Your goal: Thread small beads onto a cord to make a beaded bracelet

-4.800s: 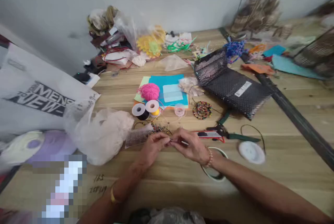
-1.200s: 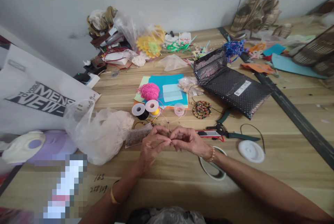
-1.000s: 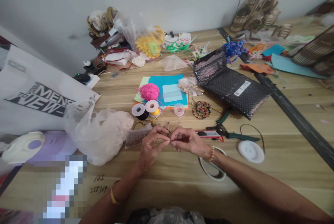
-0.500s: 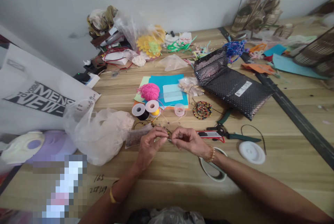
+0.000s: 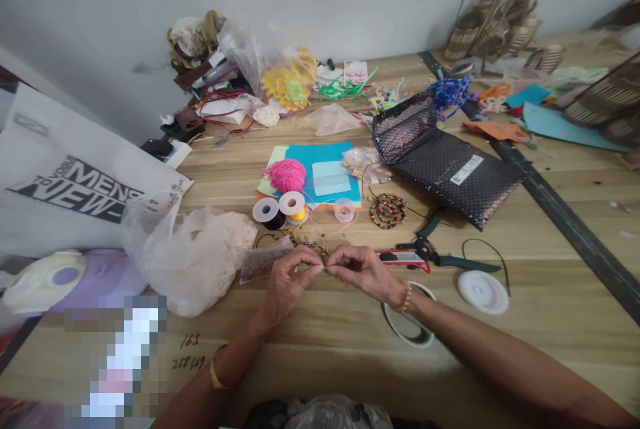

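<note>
Table (image 5: 500,349): wooden, crowded with craft stuff; both hands work over its near middle.
White bag (image 5: 75,182): printed cloth, lying far left; well apart from the hands.
Mailer (image 5: 445,165): black, padded, open-mouthed; right of centre, beyond the pliers.
Plastic bag (image 5: 190,255): clear and crumpled; just left of the left hand, not touching it.
Blue sheet (image 5: 310,152): flat at table centre; the yarn rests on its left edge.
Left hand (image 5: 287,282): thumb and forefinger closed together on the cord; other fingers curled under.
Right hand (image 5: 363,272): thumb and forefinger pinched on the same cord, tips almost meeting the left hand's; a bead bracelet on the wrist.
Pliers (image 5: 440,257): green-handled, lying just right of the right hand; untouched.
Yarn (image 5: 286,175): pink ball; beyond the spools.
Spools (image 5: 273,210): two, side by side; just beyond the hands.
Bead coil (image 5: 387,210): many-coloured, wound flat; near the pliers.
Packet (image 5: 263,260): small clear bag of dark beads; beside the left hand's knuckles.
Cord (image 5: 324,269): very thin, held between the two pinches just above the table; it runs back toward a scatter of beads in front of the spools.
Handling: the cord looks nearly weightless, limp and likely slippery; best gripped at the fingertips, close to its free end; small beads on it would probably roll away if let slip.
</note>
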Demonstrator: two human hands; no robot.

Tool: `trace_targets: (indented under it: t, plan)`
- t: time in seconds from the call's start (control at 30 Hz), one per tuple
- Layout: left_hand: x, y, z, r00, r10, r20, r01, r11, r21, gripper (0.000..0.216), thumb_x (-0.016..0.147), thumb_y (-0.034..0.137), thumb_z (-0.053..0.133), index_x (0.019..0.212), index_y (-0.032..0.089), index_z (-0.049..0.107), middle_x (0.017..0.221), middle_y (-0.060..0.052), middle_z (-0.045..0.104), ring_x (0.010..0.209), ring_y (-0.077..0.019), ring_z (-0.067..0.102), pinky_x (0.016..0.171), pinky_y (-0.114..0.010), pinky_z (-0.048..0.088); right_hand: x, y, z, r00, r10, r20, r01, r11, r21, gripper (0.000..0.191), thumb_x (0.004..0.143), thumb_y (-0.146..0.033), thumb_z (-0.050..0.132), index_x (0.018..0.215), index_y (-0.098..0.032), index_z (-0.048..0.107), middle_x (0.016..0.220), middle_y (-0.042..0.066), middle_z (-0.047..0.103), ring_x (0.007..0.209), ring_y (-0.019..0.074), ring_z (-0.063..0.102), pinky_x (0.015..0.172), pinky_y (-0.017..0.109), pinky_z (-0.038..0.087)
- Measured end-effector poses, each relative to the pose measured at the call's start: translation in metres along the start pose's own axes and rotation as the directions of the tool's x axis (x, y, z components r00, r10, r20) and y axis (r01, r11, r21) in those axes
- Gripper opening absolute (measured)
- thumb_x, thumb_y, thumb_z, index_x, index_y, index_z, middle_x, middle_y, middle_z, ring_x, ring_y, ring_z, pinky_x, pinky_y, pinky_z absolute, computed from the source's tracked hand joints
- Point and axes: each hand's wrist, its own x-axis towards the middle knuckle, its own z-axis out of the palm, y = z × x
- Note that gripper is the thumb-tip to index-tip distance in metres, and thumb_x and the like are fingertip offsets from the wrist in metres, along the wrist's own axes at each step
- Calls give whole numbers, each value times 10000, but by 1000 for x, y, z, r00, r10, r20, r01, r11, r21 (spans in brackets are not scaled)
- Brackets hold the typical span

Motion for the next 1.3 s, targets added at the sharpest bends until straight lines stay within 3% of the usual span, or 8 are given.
trace_targets:
  t: [0.17,0.23,0.37,0.5,0.67,0.9,1.3]
  plan:
    - [2,3,-15,989,40,-140,-16,986,165,62,817,217,612,802,173,654,823,-39,641,826,-174,602,769,-300,470,2,2,-4,986,-119,-116,105,987,-121,237,859,-379,576,782,-157,600,721,21,548,638,121,487,580,239,392]
    - [4,5,-22,980,115,-163,-64,955,291,58,813,211,620,798,176,663,840,-41,640,831,-174,603,765,-303,474,3,1,-5,972,-188,-140,162,970,-182,214,857,-358,584,769,-163,606,785,41,557,700,139,514,618,253,411]
    - [8,4,-31,957,289,-26,-223,791,569,75,800,160,628,789,193,695,852,-50,630,878,-191,574,822,-350,472,3,0,-5,963,-231,-142,196,955,-222,189,854,-340,591,765,-175,616,837,59,560,776,169,536,657,278,435]
    - [9,-5,-31,950,281,136,-291,640,711,112,800,144,618,788,209,708,965,-72,607,1097,-255,486,918,-430,457,2,0,-4,966,-220,-134,186,956,-225,176,857,-324,586,766,-176,606,839,58,557,787,171,537,664,280,435]
    - [6,-17,-28,951,219,217,-306,590,747,155,843,146,555,816,203,696,1051,-80,566,1218,-269,406,989,-490,423,3,3,-6,967,-212,-140,181,962,-206,189,859,-338,581,766,-174,597,838,50,558,780,162,531,672,273,424]
    - [7,-19,-26,942,228,247,-335,578,744,151,846,145,546,799,192,681,1018,-83,568,1177,-276,428,958,-482,447,5,1,-8,981,-116,-157,106,992,-71,231,843,-384,589,761,-169,573,764,28,539,710,146,494,649,267,389]
    - [6,-24,-29,951,182,249,-305,676,671,155,848,158,542,837,208,688,1021,-82,596,1196,-280,420,976,-489,418,4,-1,-7,990,-27,-139,26,1000,-6,277,822,-418,605,758,-153,556,694,0,499,613,107,427,572,239,342]
